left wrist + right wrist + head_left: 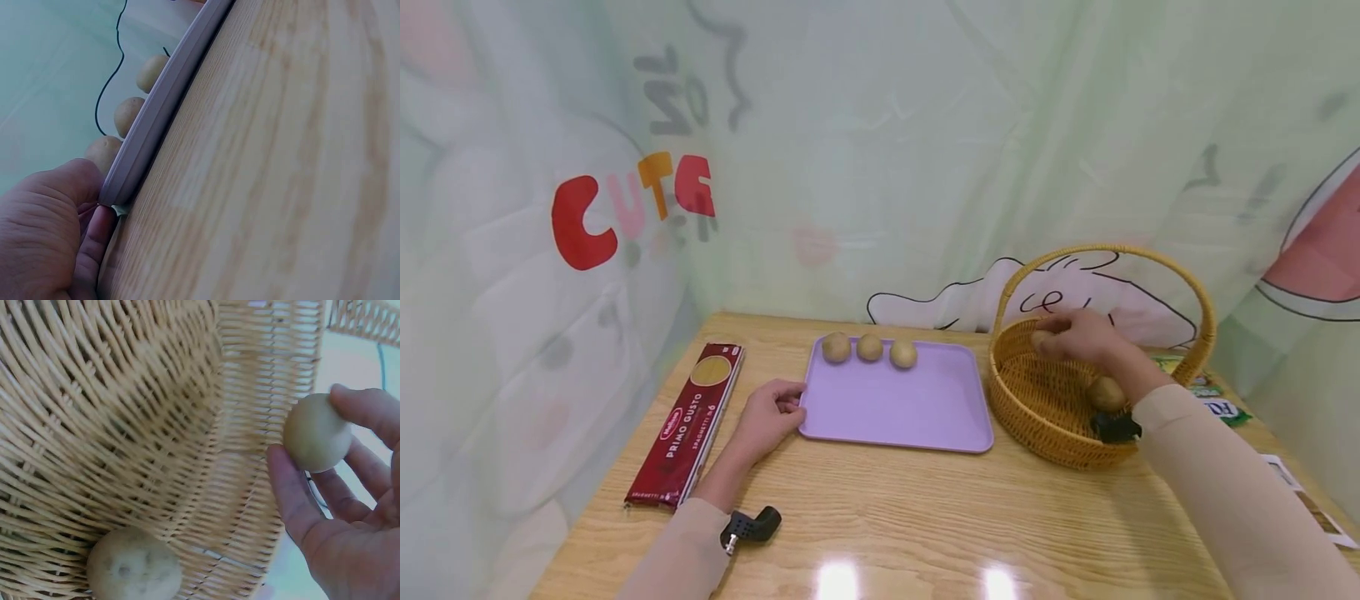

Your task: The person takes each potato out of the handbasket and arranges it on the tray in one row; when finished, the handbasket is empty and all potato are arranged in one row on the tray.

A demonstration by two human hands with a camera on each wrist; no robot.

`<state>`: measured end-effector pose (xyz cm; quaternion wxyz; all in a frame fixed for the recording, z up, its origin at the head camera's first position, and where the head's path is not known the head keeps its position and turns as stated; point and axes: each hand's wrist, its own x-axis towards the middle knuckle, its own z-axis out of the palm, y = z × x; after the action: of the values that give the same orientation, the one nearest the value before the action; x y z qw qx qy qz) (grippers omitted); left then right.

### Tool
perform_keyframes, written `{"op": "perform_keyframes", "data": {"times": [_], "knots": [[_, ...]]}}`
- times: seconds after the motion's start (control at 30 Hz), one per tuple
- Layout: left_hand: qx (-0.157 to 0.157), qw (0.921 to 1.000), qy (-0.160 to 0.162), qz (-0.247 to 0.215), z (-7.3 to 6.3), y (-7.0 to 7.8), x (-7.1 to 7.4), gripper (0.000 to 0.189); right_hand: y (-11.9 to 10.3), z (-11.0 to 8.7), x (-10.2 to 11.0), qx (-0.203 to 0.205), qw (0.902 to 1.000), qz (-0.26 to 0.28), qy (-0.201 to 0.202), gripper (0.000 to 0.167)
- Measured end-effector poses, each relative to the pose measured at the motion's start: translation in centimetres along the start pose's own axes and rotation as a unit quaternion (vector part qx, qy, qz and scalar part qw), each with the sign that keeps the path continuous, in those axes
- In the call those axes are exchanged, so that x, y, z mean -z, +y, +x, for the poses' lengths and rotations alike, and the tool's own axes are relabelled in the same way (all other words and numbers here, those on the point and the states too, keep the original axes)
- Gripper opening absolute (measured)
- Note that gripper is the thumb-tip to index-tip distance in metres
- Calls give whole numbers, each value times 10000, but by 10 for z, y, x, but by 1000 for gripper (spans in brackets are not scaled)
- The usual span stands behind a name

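Observation:
A potato (317,432) is held between the thumb and fingers of my right hand (1078,337), up at the rim of the wicker basket (1030,417). Lower in the basket lies another potato (134,567). My left hand (769,419) grips the left edge of the lilac tray (895,408); in the left wrist view the thumb is on top of the rim and a finger is beneath it. Along the tray's far side sit three potatoes: a left one (836,347), a middle one (870,347) and a right one (903,354).
A red spaghetti packet (688,425) lies on the wooden table (880,508) left of my left hand. The basket's tall handle (1105,248) arches over my right hand. Behind the basket is a green packet (1225,408), partly hidden. A printed curtain (850,167) hangs behind the table.

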<state>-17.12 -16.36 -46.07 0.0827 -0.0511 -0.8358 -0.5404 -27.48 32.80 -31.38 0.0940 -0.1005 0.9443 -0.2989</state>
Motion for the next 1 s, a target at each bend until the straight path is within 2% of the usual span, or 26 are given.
{"op": "perform_keyframes", "data": {"times": [0.27, 0.5, 0.83, 1.0], "knots": [[-6, 9999, 10, 107, -1, 1, 0, 39, -24, -25, -4, 266, 9957, 859, 207, 67], [27, 10000, 54, 73, -1, 2, -1, 40, -49, -48, -16, 411, 9918, 1094, 524, 66], [159, 9991, 284, 258, 0, 5, -3, 40, -85, -68, -57, 768, 9864, 1198, 827, 57], [302, 9975, 457, 439, 1, 6, -6, 39, -100, -68, -83, 883, 9804, 1576, 787, 51]]}}
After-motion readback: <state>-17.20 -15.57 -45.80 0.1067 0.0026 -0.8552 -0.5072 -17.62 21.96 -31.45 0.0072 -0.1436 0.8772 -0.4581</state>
